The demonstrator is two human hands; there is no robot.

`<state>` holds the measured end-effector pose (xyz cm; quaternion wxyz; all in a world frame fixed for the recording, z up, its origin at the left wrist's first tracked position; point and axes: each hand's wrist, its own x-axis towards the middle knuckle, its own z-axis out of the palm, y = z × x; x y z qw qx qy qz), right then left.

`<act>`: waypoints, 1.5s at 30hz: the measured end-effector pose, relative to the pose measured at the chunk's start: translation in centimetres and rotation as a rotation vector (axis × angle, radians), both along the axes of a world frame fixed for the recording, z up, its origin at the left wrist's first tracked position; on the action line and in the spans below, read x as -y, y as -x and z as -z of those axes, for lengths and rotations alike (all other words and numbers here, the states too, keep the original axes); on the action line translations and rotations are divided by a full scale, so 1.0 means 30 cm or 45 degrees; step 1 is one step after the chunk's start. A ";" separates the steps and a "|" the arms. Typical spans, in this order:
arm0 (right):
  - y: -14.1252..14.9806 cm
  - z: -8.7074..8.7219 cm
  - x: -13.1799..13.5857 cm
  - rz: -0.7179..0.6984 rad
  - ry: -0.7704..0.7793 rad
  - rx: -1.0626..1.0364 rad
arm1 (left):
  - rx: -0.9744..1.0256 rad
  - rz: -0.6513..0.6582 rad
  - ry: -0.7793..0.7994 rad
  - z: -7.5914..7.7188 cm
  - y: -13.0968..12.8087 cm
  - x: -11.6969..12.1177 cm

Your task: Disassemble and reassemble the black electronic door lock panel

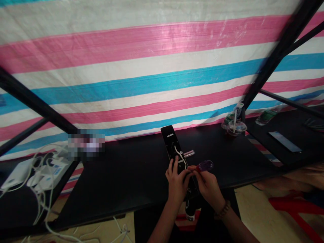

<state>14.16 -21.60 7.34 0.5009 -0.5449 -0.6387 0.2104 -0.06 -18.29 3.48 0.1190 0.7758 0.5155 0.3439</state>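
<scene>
Purple-handled, the screwdriver (206, 165) lies crosswise, butt rightward, clamped in your right grip (209, 183). Its tip is hidden; I cannot tell whether your left grip (176, 181) closes.

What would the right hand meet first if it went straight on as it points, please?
Probably the left hand: its thumb side lies just ahead of the right hand, though depth is unclear; they may already touch.
</scene>
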 end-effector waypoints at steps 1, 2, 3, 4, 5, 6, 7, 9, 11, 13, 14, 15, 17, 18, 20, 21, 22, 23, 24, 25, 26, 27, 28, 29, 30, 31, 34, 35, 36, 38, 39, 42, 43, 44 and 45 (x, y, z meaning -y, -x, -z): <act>0.006 -0.001 0.000 0.010 -0.012 0.003 | -0.007 0.002 0.002 -0.001 0.001 0.000; 0.013 -0.002 -0.001 0.028 -0.024 -0.006 | -0.015 0.002 0.004 -0.001 0.002 0.000; 0.020 -0.001 -0.002 0.053 -0.033 -0.028 | -0.022 0.002 0.007 -0.001 0.003 0.000; 0.027 -0.001 -0.003 0.085 -0.039 -0.061 | -0.028 0.002 0.010 -0.001 0.005 0.000; 0.033 -0.001 -0.004 0.118 -0.040 -0.098 | -0.032 0.002 0.013 -0.001 0.006 0.001; 0.036 -0.002 -0.006 0.147 -0.038 -0.131 | -0.036 0.006 0.017 0.000 0.008 0.000; 0.037 -0.005 -0.007 0.165 -0.034 -0.152 | -0.037 0.008 0.018 0.000 0.009 0.000; 0.032 -0.015 -0.010 0.147 -0.025 -0.136 | -0.035 0.017 0.019 0.000 0.013 -0.001; 0.021 -0.028 -0.012 0.074 -0.018 -0.074 | -0.028 0.022 0.013 -0.001 0.015 -0.003; 0.013 -0.038 -0.012 -0.009 -0.012 -0.013 | -0.024 0.019 0.006 -0.002 0.017 -0.004; 0.012 -0.041 -0.012 -0.038 -0.014 0.009 | -0.025 0.018 0.005 -0.003 0.017 -0.005; 0.013 -0.042 -0.011 -0.055 -0.021 0.024 | -0.029 0.020 0.006 -0.004 0.018 -0.006; 0.024 -0.040 -0.008 -0.060 -0.046 0.036 | -0.035 0.031 0.016 -0.005 0.020 -0.006; 0.031 -0.038 -0.006 -0.049 -0.056 0.033 | -0.035 0.038 0.022 -0.006 0.022 -0.006; 0.044 -0.032 -0.002 -0.008 -0.053 0.010 | -0.035 0.044 0.037 -0.006 0.025 -0.006; 0.049 -0.029 0.000 0.017 -0.045 -0.004 | -0.035 0.043 0.042 -0.005 0.026 -0.006; 0.051 -0.027 0.000 0.039 -0.036 -0.012 | -0.036 0.040 0.044 -0.004 0.026 -0.006; 0.051 -0.026 0.000 0.052 -0.033 -0.015 | -0.040 0.039 0.043 -0.003 0.026 -0.006; 0.048 -0.026 -0.001 0.056 -0.037 -0.009 | -0.043 0.037 0.036 -0.002 0.026 -0.006; 0.044 -0.026 -0.002 0.050 -0.048 0.003 | -0.043 0.033 0.024 -0.001 0.024 -0.007; 0.038 -0.027 -0.004 0.042 -0.059 0.017 | -0.040 0.028 0.012 0.000 0.023 -0.008; 0.031 -0.029 -0.006 0.032 -0.065 0.029 | -0.035 0.022 0.000 0.000 0.020 -0.008; 0.024 -0.029 -0.007 0.025 -0.060 0.036 | -0.028 0.015 -0.008 -0.001 0.018 -0.009; 0.017 -0.029 -0.008 0.021 -0.051 0.041 | -0.022 0.009 -0.014 -0.002 0.016 -0.010; 0.012 -0.027 -0.008 0.019 -0.037 0.044 | -0.019 0.005 -0.017 -0.003 0.013 -0.010; 0.007 -0.023 -0.007 0.020 -0.026 0.046 | -0.020 0.004 -0.017 -0.005 0.011 -0.010; 0.000 -0.004 -0.001 0.046 -0.020 0.061 | -0.026 0.009 -0.006 -0.011 0.009 -0.011; 0.000 0.003 0.002 0.056 -0.027 0.072 | -0.027 0.011 0.001 -0.012 0.009 -0.011; -0.001 0.009 0.004 0.059 -0.034 0.081 | -0.027 0.012 0.007 -0.012 0.009 -0.011; -0.001 0.016 0.008 0.039 -0.045 0.092 | -0.027 0.009 0.010 -0.009 0.009 -0.011; -0.002 0.017 0.010 0.022 -0.048 0.094 | -0.029 0.007 0.007 -0.008 0.010 -0.011; -0.006 0.013 0.012 -0.009 -0.059 0.097 | -0.034 0.005 -0.011 -0.003 0.010 -0.012; -0.008 0.012 0.012 -0.005 -0.062 0.098 | -0.033 0.005 -0.016 -0.002 0.010 -0.012; -0.010 0.011 0.012 0.000 -0.064 0.097 | -0.032 0.006 -0.016 -0.002 0.010 -0.013; -0.011 0.010 0.012 0.003 -0.065 0.094 | -0.031 0.008 -0.014 -0.002 0.010 -0.013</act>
